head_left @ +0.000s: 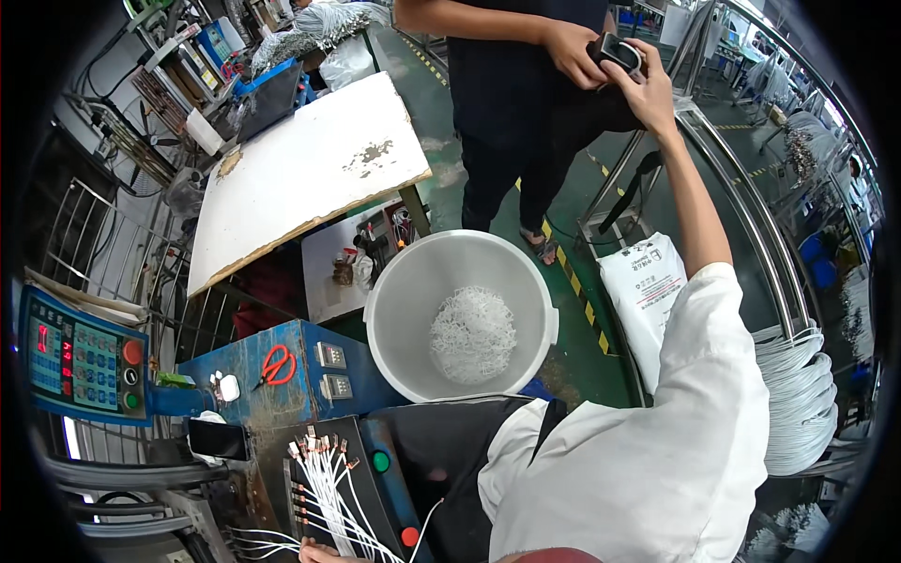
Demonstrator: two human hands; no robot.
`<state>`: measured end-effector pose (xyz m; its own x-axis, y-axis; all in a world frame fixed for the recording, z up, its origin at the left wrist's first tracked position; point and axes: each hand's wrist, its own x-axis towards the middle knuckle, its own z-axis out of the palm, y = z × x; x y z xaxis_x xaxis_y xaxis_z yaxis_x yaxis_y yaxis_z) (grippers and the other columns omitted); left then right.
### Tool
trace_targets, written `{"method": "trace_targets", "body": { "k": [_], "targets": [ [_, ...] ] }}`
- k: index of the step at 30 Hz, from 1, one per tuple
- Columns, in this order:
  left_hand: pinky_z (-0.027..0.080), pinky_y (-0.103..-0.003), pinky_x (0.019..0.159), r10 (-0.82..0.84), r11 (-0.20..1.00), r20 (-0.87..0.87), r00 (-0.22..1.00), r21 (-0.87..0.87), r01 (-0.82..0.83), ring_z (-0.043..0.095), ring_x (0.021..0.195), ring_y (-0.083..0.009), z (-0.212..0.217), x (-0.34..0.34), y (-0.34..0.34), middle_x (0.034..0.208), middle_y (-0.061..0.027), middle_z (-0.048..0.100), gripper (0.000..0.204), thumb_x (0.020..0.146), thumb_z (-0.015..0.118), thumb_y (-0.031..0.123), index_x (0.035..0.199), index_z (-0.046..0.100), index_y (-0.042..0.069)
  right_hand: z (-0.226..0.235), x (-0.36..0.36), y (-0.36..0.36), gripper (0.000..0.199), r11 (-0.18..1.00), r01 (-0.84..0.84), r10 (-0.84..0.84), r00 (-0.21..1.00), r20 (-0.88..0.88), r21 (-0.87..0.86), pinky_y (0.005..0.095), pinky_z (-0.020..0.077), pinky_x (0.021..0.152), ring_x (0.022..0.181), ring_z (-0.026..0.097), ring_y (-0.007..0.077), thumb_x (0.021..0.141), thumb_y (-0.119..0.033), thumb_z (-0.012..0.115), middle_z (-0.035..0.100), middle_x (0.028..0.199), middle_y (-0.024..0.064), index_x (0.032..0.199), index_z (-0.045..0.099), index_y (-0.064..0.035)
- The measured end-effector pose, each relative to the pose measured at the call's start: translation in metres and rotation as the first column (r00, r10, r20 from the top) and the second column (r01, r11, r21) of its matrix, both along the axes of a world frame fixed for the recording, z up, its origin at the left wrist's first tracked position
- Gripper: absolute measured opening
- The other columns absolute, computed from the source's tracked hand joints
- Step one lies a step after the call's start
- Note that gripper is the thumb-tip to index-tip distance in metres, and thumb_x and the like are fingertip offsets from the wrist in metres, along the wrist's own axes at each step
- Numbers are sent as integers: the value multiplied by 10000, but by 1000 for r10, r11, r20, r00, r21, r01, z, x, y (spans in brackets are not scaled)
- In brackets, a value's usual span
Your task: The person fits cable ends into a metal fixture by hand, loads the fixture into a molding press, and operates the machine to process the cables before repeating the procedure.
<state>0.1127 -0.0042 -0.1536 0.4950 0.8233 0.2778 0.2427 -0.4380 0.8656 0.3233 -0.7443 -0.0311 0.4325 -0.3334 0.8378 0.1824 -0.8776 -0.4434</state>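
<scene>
While the right hand (650, 89) reaches up, its grip grasping a black device (615, 52) that another person's hand (570, 52) also holds, the left hand (324, 554) rests on white wires (328, 488), its grip hidden.

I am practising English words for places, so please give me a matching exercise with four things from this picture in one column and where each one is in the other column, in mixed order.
Things:
1. red-handled scissors
2. heap of white pieces
3. small black device
4. white wires with metal ends

Places:
a. inside the grey bucket
b. on top of the blue machine
c. at the right hand, also touched by another person's hand
d. spread on the dark panel, by the left hand

Pairs: 1-b, 2-a, 3-c, 4-d
</scene>
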Motion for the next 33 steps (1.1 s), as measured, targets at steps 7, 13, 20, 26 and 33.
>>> {"method": "trace_targets", "body": {
  "k": [7, 13, 20, 26, 33],
  "targets": [
    [523, -301, 777, -36, 999, -11, 999, -6, 36, 628, 906, -189, -9, 6, 7, 1063, -102, 699, 395, 1029, 564, 339, 1158, 677, -18, 48, 15, 6, 543, 993, 27, -9, 989, 150, -117, 380, 511, 939, 1130, 638, 309, 858, -203, 789, 580, 1281, 205, 1300, 514, -49],
    [515, -300, 727, 13, 999, -48, 999, 36, -12, 614, 836, -185, 3, 13, -9, 985, -98, 698, 385, 1024, 572, 340, 1121, 683, -16, 58, 16, 14, 514, 757, 438, -317, 895, 314, -485, 454, 402, 1040, 1239, 524, 358, 845, -218, 762, 483, 1374, 177, 1278, 520, -83],
    [506, -315, 691, -150, 924, 128, 980, 371, 93, 604, 755, -203, -18, -11, 35, 876, -117, 682, 261, 985, 603, 205, 994, 690, -41, -79, -53, 238, 259, 853, -512, 490, 852, -185, -100, 390, 489, 830, 925, 612, 316, 803, 44, 664, 619, 973, 141, 1042, 582, -13],
    [492, -332, 645, -253, 512, -153, 955, 817, 266, 591, 694, -234, 32, -17, 28, 828, -144, 655, 109, 923, 627, 22, 896, 674, -73, -245, -132, 366, 430, 186, -833, 363, -435, -824, 521, 505, 507, 874, 1057, 629, 404, 855, -316, 693, 653, 1123, 200, 1176, 638, -35],
    [491, -325, 635, -293, 896, 72, 953, 369, 247, 600, 691, -234, 0, -30, 42, 830, -153, 660, 88, 914, 642, 2, 889, 687, -69, -274, -153, 406, 412, 129, -877, 367, -392, -844, 463, 484, 521, 837, 1017, 656, 374, 830, -337, 699, 685, 1028, 184, 1117, 668, -43]
  ]
}}
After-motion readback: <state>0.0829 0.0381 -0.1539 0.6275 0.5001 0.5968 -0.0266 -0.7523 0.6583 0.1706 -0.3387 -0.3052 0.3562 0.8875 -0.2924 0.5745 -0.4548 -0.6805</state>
